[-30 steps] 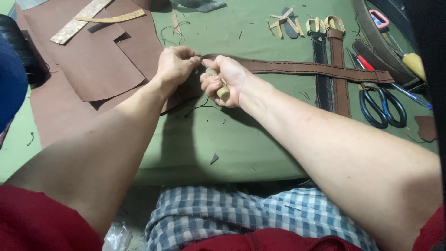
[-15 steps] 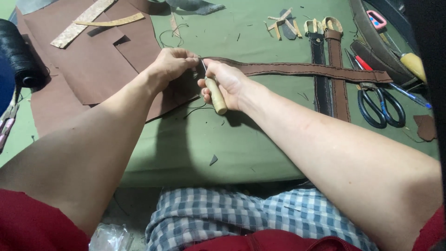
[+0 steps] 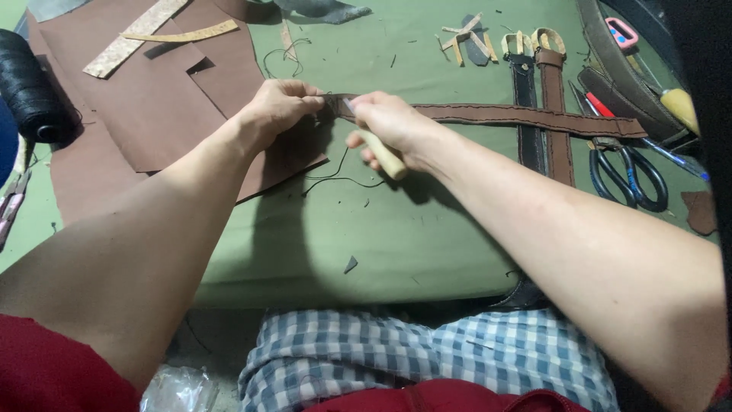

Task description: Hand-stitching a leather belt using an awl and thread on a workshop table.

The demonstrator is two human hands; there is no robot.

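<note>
- The left hand (image 3: 278, 107) is pinching the end of a brown leather strap (image 3: 518, 116).
- The right hand (image 3: 393, 126) is gripping a wooden-handled awl (image 3: 383, 155) against it.

The right hand (image 3: 393, 126) hides the wooden-handled tool's (image 3: 385, 156) tip; the black thread spool (image 3: 27, 88) is cut off at the left edge

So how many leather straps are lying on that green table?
3. One brown strap runs sideways from the hands. A black strap and a second brown strap lie crossed beneath it. Others may be hidden at right.
</note>
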